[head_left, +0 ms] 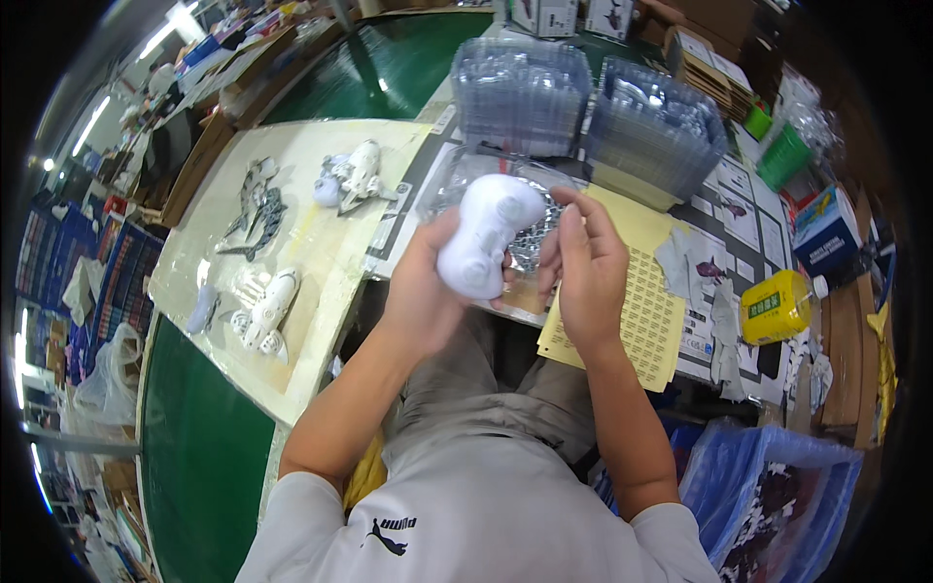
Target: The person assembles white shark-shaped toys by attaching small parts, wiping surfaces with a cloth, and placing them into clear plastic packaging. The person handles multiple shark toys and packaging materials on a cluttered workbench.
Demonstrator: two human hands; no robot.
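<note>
A white remote controller (486, 233), shaped like a gamepad with two round knobs, is in my left hand (423, 277). The fingers wrap around its left edge and underside. Just right of it, my right hand (588, 272) is raised with its fingers loosely bent and apart; nothing shows in them. Below the controller lies a clear plastic tray (452, 180), partly hidden by it, with a dark patterned thing inside. Under my right hand is a yellow label sheet (632, 321) with rows of small printed labels.
Two stacks of clear plastic trays (520, 92) stand behind. On the pale left board are white toy figures (264, 316), dark grey patterned ones (258, 209) and a bagged controller (201, 309). At right are a yellow bottle (777, 306), a blue box (826, 228) and a blue-lined bin (709, 476).
</note>
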